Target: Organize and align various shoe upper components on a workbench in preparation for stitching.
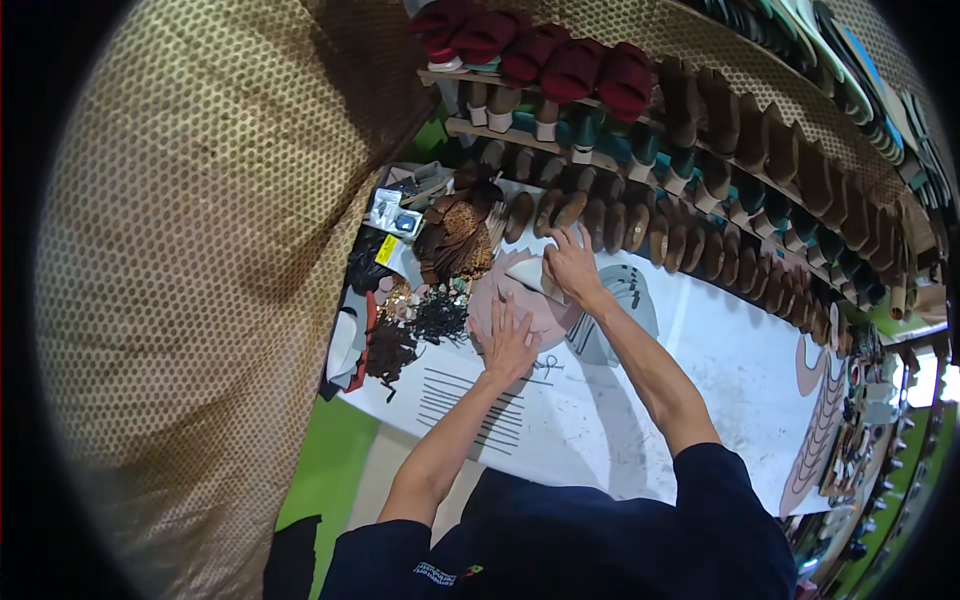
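Note:
My left hand [508, 340] lies flat, fingers spread, pressing on a pinkish-brown leather piece [540, 305] on the white worktable [720, 370]. My right hand [572, 265] rests on the far edge of the same piece, fingers bent over a pale cream cut-out [532, 275] that lies on top of it. Neither hand lifts anything off the table.
Left of the hands sit piles of small dark and brown leather parts [455, 240] and black straps [440, 315]. Rows of brown shoe lasts [700, 240] line the table's back, shelves above hold more lasts and red slippers [560, 60]. Pink cut shapes [820, 430] hang at the right end.

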Demonstrator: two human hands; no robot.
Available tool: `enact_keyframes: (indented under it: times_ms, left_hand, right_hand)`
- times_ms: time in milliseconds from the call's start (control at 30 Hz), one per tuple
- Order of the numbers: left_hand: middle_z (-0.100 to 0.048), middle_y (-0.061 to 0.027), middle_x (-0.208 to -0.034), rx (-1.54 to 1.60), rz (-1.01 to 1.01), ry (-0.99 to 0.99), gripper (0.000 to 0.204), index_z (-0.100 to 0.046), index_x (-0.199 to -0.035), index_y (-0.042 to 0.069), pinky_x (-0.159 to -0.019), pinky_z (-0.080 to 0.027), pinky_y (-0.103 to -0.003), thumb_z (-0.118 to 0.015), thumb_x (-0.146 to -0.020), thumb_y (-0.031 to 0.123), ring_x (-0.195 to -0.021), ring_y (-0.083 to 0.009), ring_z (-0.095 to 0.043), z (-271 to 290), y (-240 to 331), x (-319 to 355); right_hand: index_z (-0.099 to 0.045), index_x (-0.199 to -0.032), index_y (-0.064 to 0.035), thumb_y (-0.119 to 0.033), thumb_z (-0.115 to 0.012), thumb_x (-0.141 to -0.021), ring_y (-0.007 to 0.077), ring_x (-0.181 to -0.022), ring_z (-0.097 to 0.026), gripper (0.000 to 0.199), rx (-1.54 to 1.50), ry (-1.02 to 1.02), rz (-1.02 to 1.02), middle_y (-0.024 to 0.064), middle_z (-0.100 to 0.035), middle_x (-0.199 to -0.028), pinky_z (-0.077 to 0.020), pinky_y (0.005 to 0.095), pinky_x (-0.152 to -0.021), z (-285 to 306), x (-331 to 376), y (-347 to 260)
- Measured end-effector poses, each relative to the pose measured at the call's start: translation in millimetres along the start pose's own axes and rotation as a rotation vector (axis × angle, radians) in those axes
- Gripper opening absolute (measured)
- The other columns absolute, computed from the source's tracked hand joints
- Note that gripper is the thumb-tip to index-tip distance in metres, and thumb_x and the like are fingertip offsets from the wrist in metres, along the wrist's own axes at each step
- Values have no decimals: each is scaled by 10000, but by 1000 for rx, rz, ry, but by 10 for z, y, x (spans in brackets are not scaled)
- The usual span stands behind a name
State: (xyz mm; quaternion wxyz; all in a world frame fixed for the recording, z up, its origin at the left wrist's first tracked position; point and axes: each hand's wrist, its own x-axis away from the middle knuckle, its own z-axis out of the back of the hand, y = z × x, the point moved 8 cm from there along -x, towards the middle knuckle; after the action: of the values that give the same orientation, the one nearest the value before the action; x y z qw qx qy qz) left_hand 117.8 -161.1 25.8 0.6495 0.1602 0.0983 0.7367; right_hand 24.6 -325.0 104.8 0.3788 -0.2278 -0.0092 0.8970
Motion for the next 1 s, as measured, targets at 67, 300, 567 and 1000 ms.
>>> enact_keyframes:
  times_ms: [67, 300, 567, 1000]
  left_hand:
    - [-128, -163, -1771, -28, -35, 1, 510, -653, -1426, 170, -1137, 37, -842, -557, -1010, 448, -1626, -419, -77, 17, 23, -75]
    - [-158, -167, -1757, -51, -134, 82, 473, -675, -1345, 118, -1134, 13, -846, -579, -984, 410, -1625, -422, -70, 53, 100, -18]
    - [-143, -175, -1759, -39, -87, 5, 492, -632, -1407, 154, -1136, 2, -843, -632, -969, 379, -1631, -408, -52, 76, 28, 106]
    - [-119, -159, -1776, 119, -92, 37, 507, -624, -1456, 173, -1147, 17, -824, -664, -982, 349, -1638, -391, -25, 151, -517, 919]
  right_hand:
    - [-752, -1010, -25, -201, -671, -891, 271, -1342, -528, 227, 56, 17, 26, 91, -644, -1303, -281, 579, -1242, 55, -119, 87]
    - [-717, -1049, -56, -242, -695, -895, 267, -1344, -526, 243, 211, 134, 38, 82, -623, -1359, -304, 564, -1218, 664, -652, 433]
    - [-695, -1020, -78, -206, -690, -895, 270, -1376, -511, 179, 239, 254, 46, 85, -616, -1377, -265, 573, -1253, 1615, -550, 370]
    - [-697, -1028, -120, -170, -757, -884, 267, -1406, -508, 163, 77, -140, -28, 64, -610, -1399, -257, 568, -1277, 1188, 2760, -799]
